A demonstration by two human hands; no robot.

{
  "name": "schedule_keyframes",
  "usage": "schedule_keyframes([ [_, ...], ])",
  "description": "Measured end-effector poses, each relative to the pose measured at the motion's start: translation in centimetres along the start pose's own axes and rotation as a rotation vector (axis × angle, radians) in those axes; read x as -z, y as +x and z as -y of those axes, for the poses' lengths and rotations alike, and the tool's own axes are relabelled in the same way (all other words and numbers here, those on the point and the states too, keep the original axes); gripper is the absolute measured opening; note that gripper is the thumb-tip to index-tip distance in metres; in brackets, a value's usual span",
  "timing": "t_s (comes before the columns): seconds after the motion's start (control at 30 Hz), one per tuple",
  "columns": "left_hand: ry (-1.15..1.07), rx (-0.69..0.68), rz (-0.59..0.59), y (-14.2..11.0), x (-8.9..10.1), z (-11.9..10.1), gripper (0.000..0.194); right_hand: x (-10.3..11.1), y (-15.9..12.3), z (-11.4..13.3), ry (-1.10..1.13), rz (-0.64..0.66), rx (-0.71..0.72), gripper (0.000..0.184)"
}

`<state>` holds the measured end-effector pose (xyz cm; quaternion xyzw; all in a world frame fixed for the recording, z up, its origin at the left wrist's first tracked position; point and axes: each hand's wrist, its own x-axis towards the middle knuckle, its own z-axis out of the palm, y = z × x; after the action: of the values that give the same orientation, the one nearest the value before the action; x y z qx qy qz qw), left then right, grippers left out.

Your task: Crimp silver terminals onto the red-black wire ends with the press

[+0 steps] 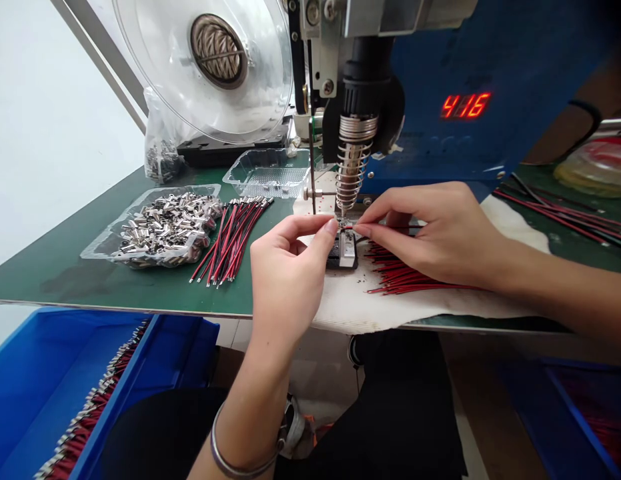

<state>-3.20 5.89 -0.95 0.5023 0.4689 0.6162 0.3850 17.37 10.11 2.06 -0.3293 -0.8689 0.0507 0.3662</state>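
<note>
At the small metal fixture (347, 248) under the soldering iron (350, 177), both hands meet close together. My left hand (295, 260) is closed in a pinch, thumb and forefinger at the fixture's left side; what lies between them is too small and hidden to name. From the right, my right hand (430, 230) pinches a thin red-and-black wire (415, 227), its end reaching to just below the iron's tip. Beneath that hand lies a bundle of red-and-black wires (397, 270) on a white cloth (350, 303).
Left on the green table (55, 267) are a clear tray of metal connectors (165, 223) and a wire bundle (233, 233). Behind stand another clear tray (270, 175) and a large reel (215, 60). A blue machine (455, 53) reads 416. A blue bin (35, 373) holds wired connectors.
</note>
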Motion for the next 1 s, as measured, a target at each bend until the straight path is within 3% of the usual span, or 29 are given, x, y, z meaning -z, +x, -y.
schedule_keyframes([
  [0.67, -0.006, 0.004, -0.012, 0.07, -0.15, -0.07, 0.013, 0.0, 0.38, 0.65, 0.065, 0.026, -0.085, 0.015],
  [1.0, 0.023, 0.001, -0.013, 0.08, -0.16, -0.14, 0.015, 0.12, 0.27, 0.56, 0.076, -0.02, -0.101, 0.015],
])
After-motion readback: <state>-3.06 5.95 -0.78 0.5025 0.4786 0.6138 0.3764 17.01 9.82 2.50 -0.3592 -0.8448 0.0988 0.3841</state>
